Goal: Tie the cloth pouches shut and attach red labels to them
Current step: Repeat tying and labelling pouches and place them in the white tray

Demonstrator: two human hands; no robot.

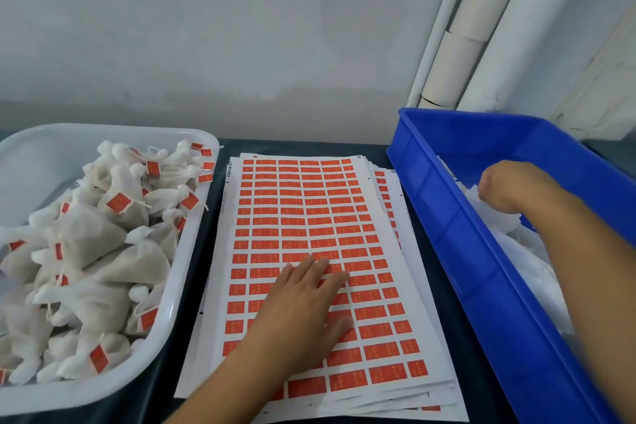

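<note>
Two hands: left (pixel 303 299) lies flat on the label sheets (pixel 309 217), right (pixel 509 188) grips white pouches (pixel 499 217) in the blue bin (pixel 481 251).

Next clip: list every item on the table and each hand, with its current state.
White tray: heaped with tied cloth pouches carrying red labels.
Label sheets: stacked flat between the bins, top sheet nearly full.
Blue bin: holds white pouches, no labels visible.
Left hand: flat on the top sheet, fingers straight.
Right hand: inside the blue bin, curled on white cloth.
</note>
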